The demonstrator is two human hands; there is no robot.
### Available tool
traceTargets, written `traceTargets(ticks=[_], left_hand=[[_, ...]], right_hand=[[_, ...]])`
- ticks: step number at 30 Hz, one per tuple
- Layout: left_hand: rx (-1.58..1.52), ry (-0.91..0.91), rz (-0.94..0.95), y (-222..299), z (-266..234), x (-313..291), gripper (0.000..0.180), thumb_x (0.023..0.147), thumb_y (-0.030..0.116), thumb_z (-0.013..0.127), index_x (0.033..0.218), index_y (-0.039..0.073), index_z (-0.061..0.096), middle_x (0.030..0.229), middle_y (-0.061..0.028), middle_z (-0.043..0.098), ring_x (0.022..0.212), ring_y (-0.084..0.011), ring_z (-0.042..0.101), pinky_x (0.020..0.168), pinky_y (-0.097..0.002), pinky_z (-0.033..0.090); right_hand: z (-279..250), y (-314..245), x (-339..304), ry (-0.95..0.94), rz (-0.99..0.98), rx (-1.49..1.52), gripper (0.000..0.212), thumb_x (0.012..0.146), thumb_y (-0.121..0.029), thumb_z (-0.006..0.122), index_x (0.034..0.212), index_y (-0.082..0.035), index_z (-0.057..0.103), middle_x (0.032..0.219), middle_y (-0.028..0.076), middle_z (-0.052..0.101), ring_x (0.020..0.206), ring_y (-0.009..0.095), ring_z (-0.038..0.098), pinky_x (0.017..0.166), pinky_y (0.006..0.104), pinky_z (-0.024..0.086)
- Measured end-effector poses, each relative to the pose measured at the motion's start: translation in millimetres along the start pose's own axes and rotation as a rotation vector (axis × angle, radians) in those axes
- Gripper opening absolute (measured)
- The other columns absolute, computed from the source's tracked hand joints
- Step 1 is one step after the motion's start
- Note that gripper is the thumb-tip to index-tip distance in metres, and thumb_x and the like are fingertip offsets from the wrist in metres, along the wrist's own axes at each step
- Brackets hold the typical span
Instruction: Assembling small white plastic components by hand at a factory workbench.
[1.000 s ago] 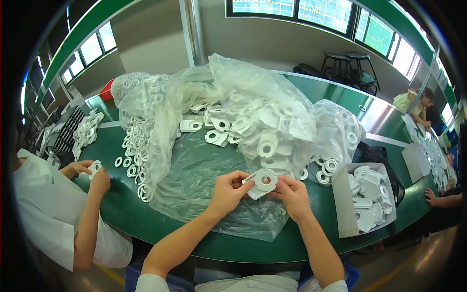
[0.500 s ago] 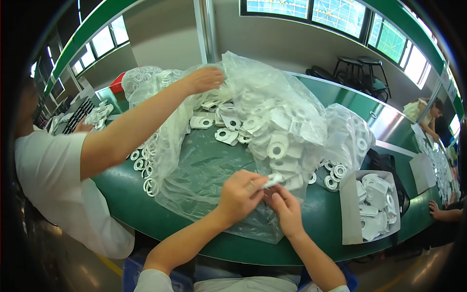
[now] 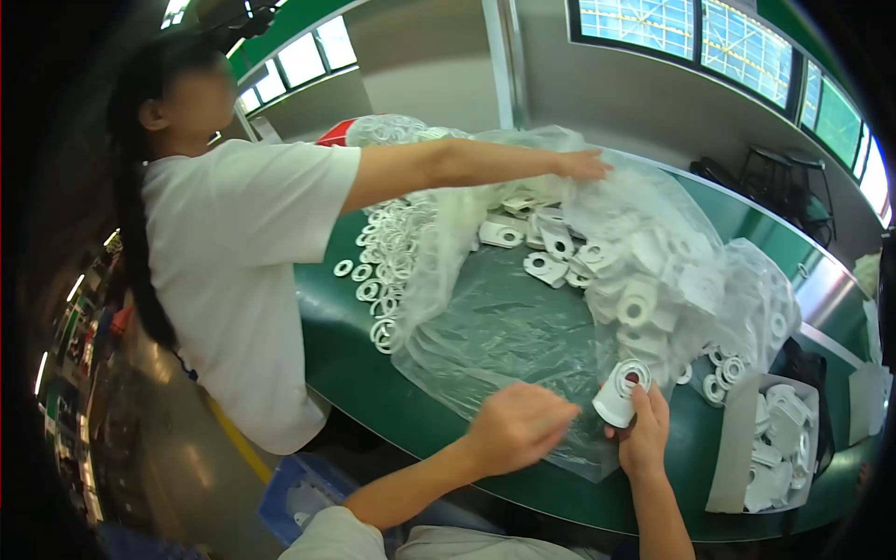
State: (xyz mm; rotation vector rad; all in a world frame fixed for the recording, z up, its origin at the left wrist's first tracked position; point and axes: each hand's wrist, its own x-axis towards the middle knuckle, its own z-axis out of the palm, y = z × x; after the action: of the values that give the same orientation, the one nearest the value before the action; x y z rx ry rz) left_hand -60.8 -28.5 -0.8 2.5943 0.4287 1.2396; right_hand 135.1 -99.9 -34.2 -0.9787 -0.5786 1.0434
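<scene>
Over green table (image 3: 345,364), right hand (image 3: 644,434) grips white part (image 3: 623,392); left hand (image 3: 518,425) loosely curled.

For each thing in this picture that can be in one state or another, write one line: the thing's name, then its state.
White plastic part: held upright in the right hand, ring end up.
Left hand: loosely closed beside the part; contact unclear.
Clear plastic bag: open, spread flat on the green table.
Loose white rings: lying scattered on the table.
Grey tray: filled with white parts.
Co-worker's arm: stretched over the bag.
</scene>
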Motion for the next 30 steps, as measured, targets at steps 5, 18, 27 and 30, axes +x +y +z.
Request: traceTargets(ticks=[5, 18, 27, 30], left_hand=[[0.438, 0.332, -0.430, -61.8, -68.5, -64.3, 0.015, 0.074, -0.008, 0.063, 0.086, 0.001, 0.067, 0.083, -0.0122, 0.066, 0.075, -0.0273, 0.064, 0.067, -0.0321, 0.051], [0.611, 0.412, -0.673, -96.6, -118.1, -104.7, 0.013, 0.070, 0.006, 0.076, 0.082, 0.005, 0.071, 0.076, -0.0071, 0.055, 0.076, -0.0253, 0.055, 0.067, -0.0365, 0.044], [0.287, 0.223, -0.231, 14.1, -85.5, -50.4, 0.023, 0.063, -0.002, 0.078, 0.084, 0.008, 0.072, 0.071, -0.0034, 0.056, 0.059, -0.0177, 0.052, 0.051, -0.0268, 0.040], [0.113, 0.110, -0.102, 21.8, -57.0, -26.0, 0.025, 0.062, 0.003, 0.080, 0.084, 0.011, 0.073, 0.074, -0.0021, 0.057, 0.061, -0.0178, 0.052, 0.051, -0.0273, 0.041]], right_hand=[[8.9, -2.1, -5.5, -0.055, 0.158, -0.014, 0.028, 0.097, -0.020, 0.042, 0.116, -0.002, 0.051, 0.098, 0.017, 0.065, 0.073, 0.018, 0.064, 0.042, 0.0270, 0.047], [7.0, 0.8, -5.8, -0.204, 0.277, -0.101, 0.031, 0.095, -0.016, 0.045, 0.122, 0.000, 0.049, 0.097, 0.013, 0.064, 0.075, 0.018, 0.064, 0.048, 0.0282, 0.052], [10.9, -20.3, -11.6, -0.369, 0.326, -0.100, 0.050, 0.082, 0.003, 0.056, 0.130, 0.005, 0.042, 0.102, 0.012, 0.064, 0.081, 0.017, 0.065, 0.053, 0.0278, 0.055], [8.9, -19.7, -12.7, -0.400, 0.344, -0.146, 0.046, 0.083, 0.002, 0.056, 0.127, 0.006, 0.043, 0.101, 0.011, 0.065, 0.081, 0.017, 0.066, 0.054, 0.0271, 0.055]])
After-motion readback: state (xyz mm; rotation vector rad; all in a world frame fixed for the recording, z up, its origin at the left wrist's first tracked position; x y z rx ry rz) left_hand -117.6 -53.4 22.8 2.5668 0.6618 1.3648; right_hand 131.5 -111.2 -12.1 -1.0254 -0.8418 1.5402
